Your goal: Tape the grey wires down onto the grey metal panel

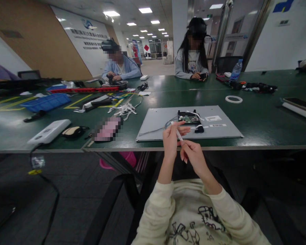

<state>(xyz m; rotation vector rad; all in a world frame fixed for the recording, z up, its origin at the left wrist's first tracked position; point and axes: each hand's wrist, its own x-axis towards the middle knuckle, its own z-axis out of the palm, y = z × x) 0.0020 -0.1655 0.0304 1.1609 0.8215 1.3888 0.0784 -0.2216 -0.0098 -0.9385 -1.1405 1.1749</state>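
Just above the near table edge, a narrow white strip of tape [179, 135] is stretched between my two hands. Its upper end is pinched by my left hand [170, 139], whose other fingers reach out to the right. At the lower end my right hand [193, 153] grips it between thumb and finger. Behind them lies a flat grey panel [160, 119], with a green circuit board [190, 119] in a black frame, grey cables, a small black part [199, 128] and white labels. My left hand hides a bit of the panel's front.
A white tape roll [234, 99] lies beyond the panel. To the left are loose white strips [124, 109], a pink phone [108, 129], a white power bank [49, 131] and a blue tray [47, 102]. Two people sit across the table [265, 129]; a water bottle [236, 70] stands far right.
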